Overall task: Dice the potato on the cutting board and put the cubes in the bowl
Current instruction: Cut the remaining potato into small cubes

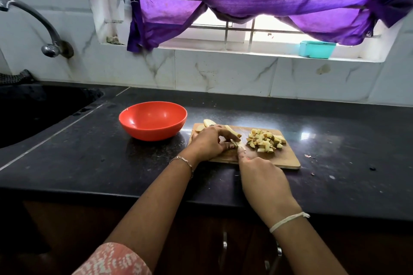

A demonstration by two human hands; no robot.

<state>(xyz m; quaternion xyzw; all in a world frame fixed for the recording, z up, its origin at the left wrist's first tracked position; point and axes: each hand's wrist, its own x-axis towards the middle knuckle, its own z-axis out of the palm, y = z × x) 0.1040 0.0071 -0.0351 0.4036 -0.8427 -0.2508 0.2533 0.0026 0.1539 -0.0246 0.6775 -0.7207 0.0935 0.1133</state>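
Dicing | left hand (210, 143) pinched pale potato strips (231, 130) mid rectangular wooden cutting board (288, 158) | right hand (261, 174) at board's near edge, forefinger (240, 152) out, grip unclear | pale cubes (266, 140) heaped board-right | round red bowl (152, 133) board-left, empty | likely best: claw grip, even crosscuts

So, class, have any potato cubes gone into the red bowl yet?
No, the red bowl holds nothing; the cubes lie piled on the cutting board.

Forearms reach forward; left hand (209, 143) fingers curled on potato strips (231, 130); right hand (262, 177) knuckles up, index extended, grasp hidden.
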